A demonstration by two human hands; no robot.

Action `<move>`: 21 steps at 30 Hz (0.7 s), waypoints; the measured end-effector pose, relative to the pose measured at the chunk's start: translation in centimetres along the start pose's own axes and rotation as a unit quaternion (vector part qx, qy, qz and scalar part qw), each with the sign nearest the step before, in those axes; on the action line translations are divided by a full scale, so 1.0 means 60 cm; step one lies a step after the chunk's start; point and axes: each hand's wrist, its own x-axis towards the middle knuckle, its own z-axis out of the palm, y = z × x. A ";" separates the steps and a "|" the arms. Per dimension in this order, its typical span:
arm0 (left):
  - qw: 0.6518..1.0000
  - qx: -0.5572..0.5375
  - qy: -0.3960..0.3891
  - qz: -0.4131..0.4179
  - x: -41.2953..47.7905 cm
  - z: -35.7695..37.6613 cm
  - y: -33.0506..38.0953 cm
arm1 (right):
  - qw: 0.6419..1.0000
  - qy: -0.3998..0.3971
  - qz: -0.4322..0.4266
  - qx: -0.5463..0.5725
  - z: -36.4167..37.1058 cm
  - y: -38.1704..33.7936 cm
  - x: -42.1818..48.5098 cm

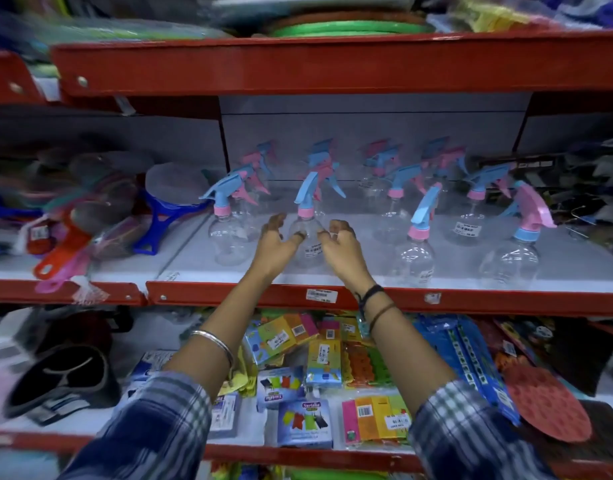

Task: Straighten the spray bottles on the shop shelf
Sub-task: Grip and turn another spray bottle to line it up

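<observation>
Several clear spray bottles with blue and pink trigger heads stand in loose rows on the white shelf (194, 259). One front bottle (305, 212), with a blue trigger and a pink collar, stands upright between my hands. My left hand (276, 244) touches its left side with the thumb, the other fingers raised and spread. My right hand (340, 249) presses its right side with curled fingers. Another bottle (225, 233) stands to the left. To the right stand two more (416, 259), (516, 261), their heads turned different ways.
Coloured plastic hand mirrors (90, 223) lie heaped on the left of the shelf. A red shelf edge (333, 64) hangs close above the bottles. The lower shelf holds packets of pegs (322, 362) and a red mat (547, 403).
</observation>
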 end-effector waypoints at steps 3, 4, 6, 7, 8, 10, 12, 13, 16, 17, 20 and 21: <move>0.999 -0.001 -0.051 0.004 0.004 -0.005 -0.002 | 0.997 -0.045 0.055 -0.004 0.009 -0.001 0.024; 0.998 -0.002 -0.055 0.011 0.004 -0.009 -0.001 | 0.997 -0.050 0.059 -0.004 0.011 -0.001 0.027; 0.998 -0.004 -0.059 0.022 0.001 -0.014 0.001 | 0.998 -0.041 0.054 0.005 0.011 -0.001 0.025; 0.998 -0.002 -0.063 0.029 -0.002 -0.017 0.002 | 0.998 -0.031 0.051 0.011 0.010 -0.001 0.021; 0.997 0.001 -0.070 0.037 -0.006 -0.021 0.004 | 0.998 -0.022 0.049 0.013 0.009 -0.001 0.018; 0.995 0.007 -0.081 0.052 -0.015 -0.028 0.005 | 0.999 -0.016 0.043 0.012 0.004 -0.002 0.005; 0.995 0.008 -0.085 0.059 -0.030 -0.032 0.008 | 0.999 -0.018 0.039 0.022 -0.004 -0.001 -0.009; 0.994 0.009 -0.085 0.061 -0.037 -0.034 0.008 | 0.999 -0.020 0.039 0.022 -0.008 -0.001 -0.016; 0.994 0.020 -0.089 0.065 -0.056 -0.036 0.003 | 0.999 -0.032 0.039 0.010 -0.015 0.004 -0.032; 0.994 0.024 -0.090 0.065 -0.062 -0.036 0.002 | 0.999 -0.034 0.040 0.003 -0.017 0.006 -0.037; 0.994 0.026 -0.090 0.061 -0.073 -0.036 0.001 | 0.998 -0.041 0.036 -0.028 -0.022 0.006 -0.049; 0.994 0.025 -0.090 0.060 -0.076 -0.038 0.001 | 0.998 -0.045 0.036 -0.036 -0.022 0.003 -0.052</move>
